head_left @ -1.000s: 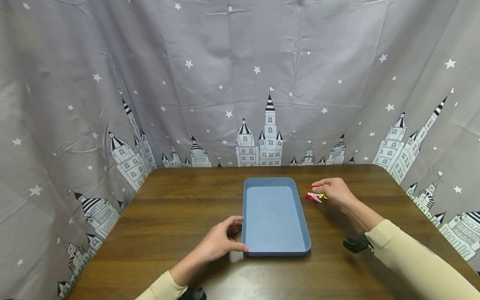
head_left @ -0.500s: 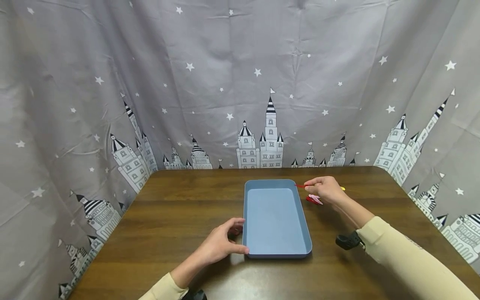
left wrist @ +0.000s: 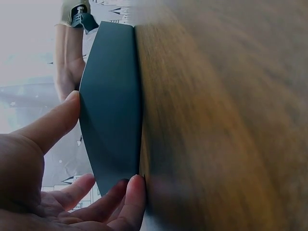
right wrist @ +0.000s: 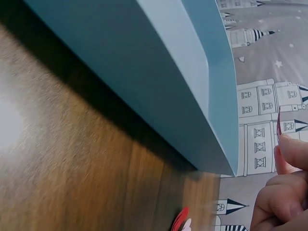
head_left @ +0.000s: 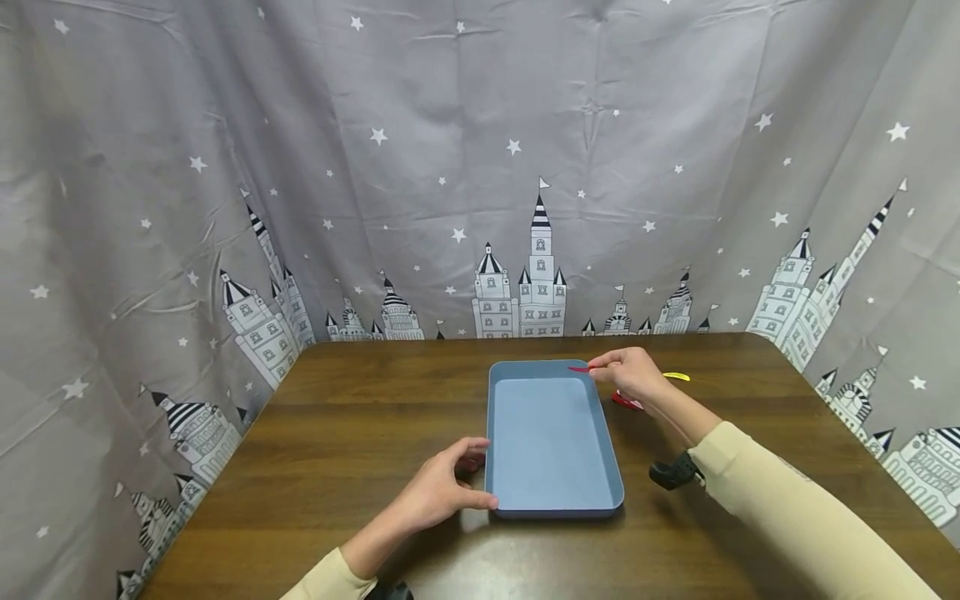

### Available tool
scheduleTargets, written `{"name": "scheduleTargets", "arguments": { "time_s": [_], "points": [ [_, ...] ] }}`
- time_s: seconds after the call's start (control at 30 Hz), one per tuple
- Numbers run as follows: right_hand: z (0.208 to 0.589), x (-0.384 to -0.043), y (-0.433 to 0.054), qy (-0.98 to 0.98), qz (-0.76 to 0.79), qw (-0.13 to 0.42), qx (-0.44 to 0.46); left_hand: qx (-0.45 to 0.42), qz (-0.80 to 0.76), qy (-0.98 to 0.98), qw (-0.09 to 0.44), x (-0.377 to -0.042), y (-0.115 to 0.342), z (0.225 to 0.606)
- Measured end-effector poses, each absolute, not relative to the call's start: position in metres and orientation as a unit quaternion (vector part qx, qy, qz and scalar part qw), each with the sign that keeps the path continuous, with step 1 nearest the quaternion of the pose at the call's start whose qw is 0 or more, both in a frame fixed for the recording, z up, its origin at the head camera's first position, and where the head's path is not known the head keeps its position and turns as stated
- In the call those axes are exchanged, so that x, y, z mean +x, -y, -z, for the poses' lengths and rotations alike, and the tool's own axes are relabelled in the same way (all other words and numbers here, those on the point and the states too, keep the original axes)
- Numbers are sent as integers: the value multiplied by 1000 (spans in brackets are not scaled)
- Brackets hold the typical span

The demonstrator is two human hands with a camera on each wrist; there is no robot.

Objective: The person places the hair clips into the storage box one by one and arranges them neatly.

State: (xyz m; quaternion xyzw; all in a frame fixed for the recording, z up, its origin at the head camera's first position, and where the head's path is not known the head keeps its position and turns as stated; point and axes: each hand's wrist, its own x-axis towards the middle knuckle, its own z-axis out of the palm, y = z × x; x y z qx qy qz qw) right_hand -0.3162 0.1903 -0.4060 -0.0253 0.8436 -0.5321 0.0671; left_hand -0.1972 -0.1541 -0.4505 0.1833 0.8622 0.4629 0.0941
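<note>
My right hand (head_left: 628, 372) pinches a slim red hair clip (head_left: 578, 369) between thumb and fingertips. The clip overlaps the far right corner of the blue-grey tray (head_left: 555, 450) in the head view; in the right wrist view the clip (right wrist: 279, 122) shows edge-on, past the tray's rim. At the tray's left side, my left hand (head_left: 438, 487) spreads its fingers and thumb against the wall. In the left wrist view the left thumb (left wrist: 67, 113) touches the rim, with fingertips low along the wall. More red hair clips (head_left: 621, 401) and a yellow hair clip (head_left: 677, 377) lie right of the tray.
The tray stands on a brown wooden table (head_left: 375, 417). Behind the table hangs a grey curtain (head_left: 420, 100) printed with castles and stars. A pink and white clip (right wrist: 186, 224) lies beside the red ones in the right wrist view.
My right hand has moved left with the red hair clip, from beside the clips to the tray's far right corner. The yellow clip is now uncovered. My left hand stays put.
</note>
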Motion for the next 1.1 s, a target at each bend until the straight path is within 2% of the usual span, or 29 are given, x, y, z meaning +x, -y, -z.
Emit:
{"name": "scheduleTargets", "arguments": {
  "time_s": [1.1],
  "points": [
    [416,-350,-126,-849,519,93,-29,180,-451,-870,85,-196,152,446]
  ]
}}
